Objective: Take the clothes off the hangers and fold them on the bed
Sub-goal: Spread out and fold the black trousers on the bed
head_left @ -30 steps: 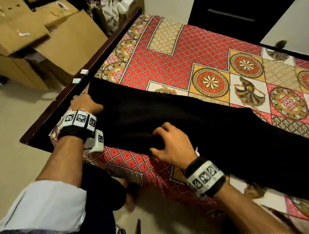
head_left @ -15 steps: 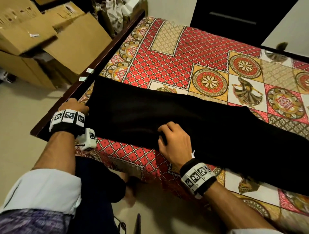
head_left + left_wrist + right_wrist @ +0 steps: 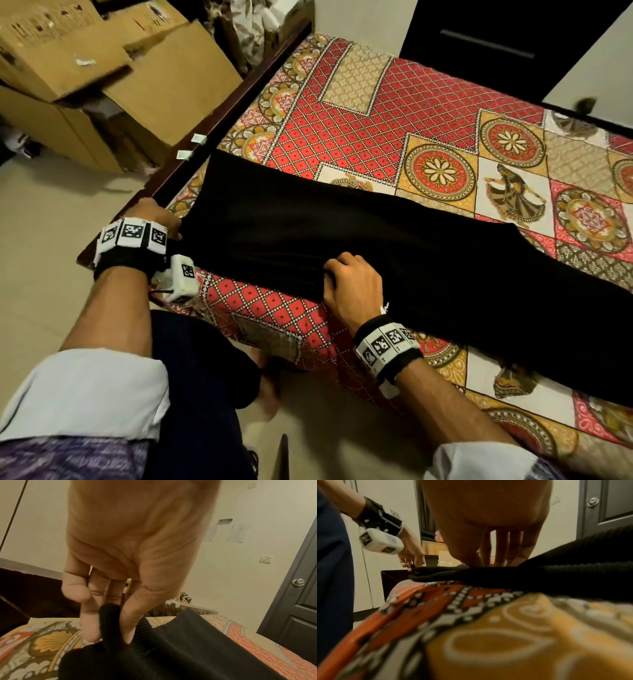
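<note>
A long black ribbed garment [image 3: 376, 246] lies spread across the near side of the bed [image 3: 394, 113], running from the left corner off to the right. My left hand [image 3: 161, 221] is at its left end; in the left wrist view the thumb and fingers pinch a fold of the black garment [image 3: 111, 623]. My right hand [image 3: 349, 281] sits on the garment's near edge by the mattress side, fingers curled into the cloth [image 3: 522, 572]. No hanger is visible.
The bed has a red and yellow patterned cover and a dark wooden frame [image 3: 219, 137] on the left. Cardboard boxes [image 3: 102, 78] are stacked on the floor beyond the frame. A dark door [image 3: 298, 588] stands past the bed. My legs are against the mattress side.
My left hand has slid left and outward to the garment's corner, drawing that end along. My right hand's spread fingers have curled into the near edge of the cloth.
</note>
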Action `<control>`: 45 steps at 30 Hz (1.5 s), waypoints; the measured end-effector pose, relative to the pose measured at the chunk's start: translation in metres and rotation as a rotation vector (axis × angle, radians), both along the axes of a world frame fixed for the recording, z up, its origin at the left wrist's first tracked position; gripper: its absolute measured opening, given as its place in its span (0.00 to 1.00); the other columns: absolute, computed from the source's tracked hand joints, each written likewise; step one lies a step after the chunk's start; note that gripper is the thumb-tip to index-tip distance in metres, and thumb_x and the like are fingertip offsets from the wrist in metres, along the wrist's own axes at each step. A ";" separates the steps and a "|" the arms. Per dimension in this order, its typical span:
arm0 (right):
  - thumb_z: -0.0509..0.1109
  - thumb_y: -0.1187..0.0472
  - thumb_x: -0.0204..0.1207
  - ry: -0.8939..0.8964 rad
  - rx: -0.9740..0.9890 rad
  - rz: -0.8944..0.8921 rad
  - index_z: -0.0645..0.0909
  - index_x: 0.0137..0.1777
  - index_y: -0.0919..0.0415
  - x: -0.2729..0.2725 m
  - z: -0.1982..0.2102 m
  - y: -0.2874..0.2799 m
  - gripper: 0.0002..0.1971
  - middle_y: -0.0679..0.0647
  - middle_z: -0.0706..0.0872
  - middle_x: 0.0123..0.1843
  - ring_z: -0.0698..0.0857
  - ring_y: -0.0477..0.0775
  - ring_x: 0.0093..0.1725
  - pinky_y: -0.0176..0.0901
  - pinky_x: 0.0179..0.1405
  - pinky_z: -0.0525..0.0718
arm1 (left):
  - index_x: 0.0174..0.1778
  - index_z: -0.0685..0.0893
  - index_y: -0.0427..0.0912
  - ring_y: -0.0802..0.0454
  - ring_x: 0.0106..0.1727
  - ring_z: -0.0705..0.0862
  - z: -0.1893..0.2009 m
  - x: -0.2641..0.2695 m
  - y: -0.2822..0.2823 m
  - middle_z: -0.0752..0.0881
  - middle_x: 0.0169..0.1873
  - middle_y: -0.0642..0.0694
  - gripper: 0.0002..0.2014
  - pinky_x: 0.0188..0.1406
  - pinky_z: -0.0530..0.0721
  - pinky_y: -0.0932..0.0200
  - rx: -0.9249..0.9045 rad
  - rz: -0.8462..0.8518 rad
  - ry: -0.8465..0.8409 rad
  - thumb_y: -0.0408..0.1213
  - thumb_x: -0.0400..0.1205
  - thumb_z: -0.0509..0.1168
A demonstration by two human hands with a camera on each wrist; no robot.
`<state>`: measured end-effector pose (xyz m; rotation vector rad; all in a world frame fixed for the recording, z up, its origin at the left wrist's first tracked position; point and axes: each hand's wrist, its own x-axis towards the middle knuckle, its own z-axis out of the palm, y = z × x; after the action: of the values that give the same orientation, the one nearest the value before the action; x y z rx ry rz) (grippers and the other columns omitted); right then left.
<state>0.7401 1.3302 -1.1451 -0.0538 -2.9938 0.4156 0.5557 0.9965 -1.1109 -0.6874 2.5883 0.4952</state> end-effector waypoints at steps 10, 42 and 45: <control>0.72 0.60 0.78 -0.225 -0.080 0.276 0.84 0.51 0.51 0.034 0.027 0.007 0.04 0.45 0.84 0.47 0.85 0.49 0.44 0.50 0.47 0.88 | 0.58 0.81 0.30 0.25 0.55 0.85 -0.010 0.001 0.001 0.85 0.57 0.24 0.19 0.57 0.86 0.37 0.002 -0.016 0.070 0.36 0.75 0.74; 0.58 0.51 0.80 -0.271 -0.150 0.122 0.58 0.89 0.40 0.132 0.005 0.079 0.35 0.47 0.58 0.92 0.51 0.53 0.91 0.61 0.88 0.44 | 0.60 0.83 0.44 0.35 0.62 0.84 -0.014 -0.007 0.362 0.86 0.59 0.38 0.09 0.59 0.81 0.44 0.005 -1.102 0.379 0.38 0.85 0.65; 0.61 0.51 0.80 -0.267 -0.150 0.114 0.59 0.89 0.41 0.132 0.003 0.080 0.35 0.48 0.58 0.92 0.52 0.53 0.91 0.61 0.88 0.42 | 0.62 0.79 0.41 0.33 0.57 0.86 -0.009 -0.012 0.360 0.89 0.55 0.36 0.10 0.57 0.82 0.42 0.051 -1.021 0.491 0.34 0.85 0.62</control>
<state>0.8718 1.4105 -1.1419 0.0524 -3.2305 0.6979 0.5440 1.3570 -1.1197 0.8754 2.8838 0.3944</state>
